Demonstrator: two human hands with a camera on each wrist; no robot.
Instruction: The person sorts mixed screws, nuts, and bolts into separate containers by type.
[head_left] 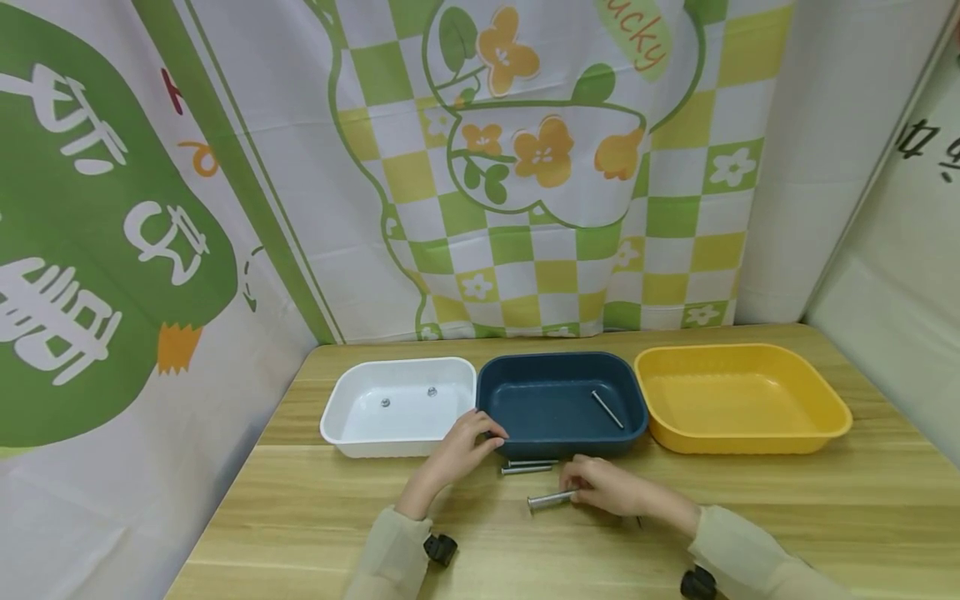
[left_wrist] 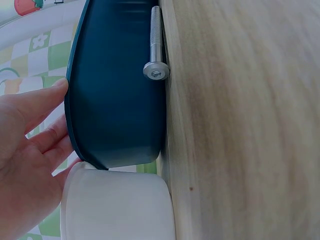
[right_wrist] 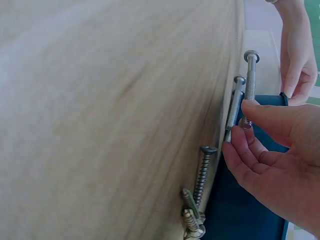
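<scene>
If my right hand [head_left: 600,486], fingertips pinched on a long silver metal bolt [head_left: 550,500] before the near edge of the navy rectangular plastic tub [head_left: 592,447], loosens, that bolt could roll across the pale wooden surface [head_left: 300,517]; a tug from my left hand [head_left: 461,443], clamped on the rim at the near left corner, might tip the tub. Inside it, a slim steel bolt [head_left: 607,410] slants near the right edge; two small round metal pieces [head_left: 386,402] sit in the white plastic tub [head_left: 386,448]; the yellow plastic tub [head_left: 742,443] stands rightmost.

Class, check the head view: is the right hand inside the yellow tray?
No, the right hand holds a bolt in front of the blue tray.
</scene>
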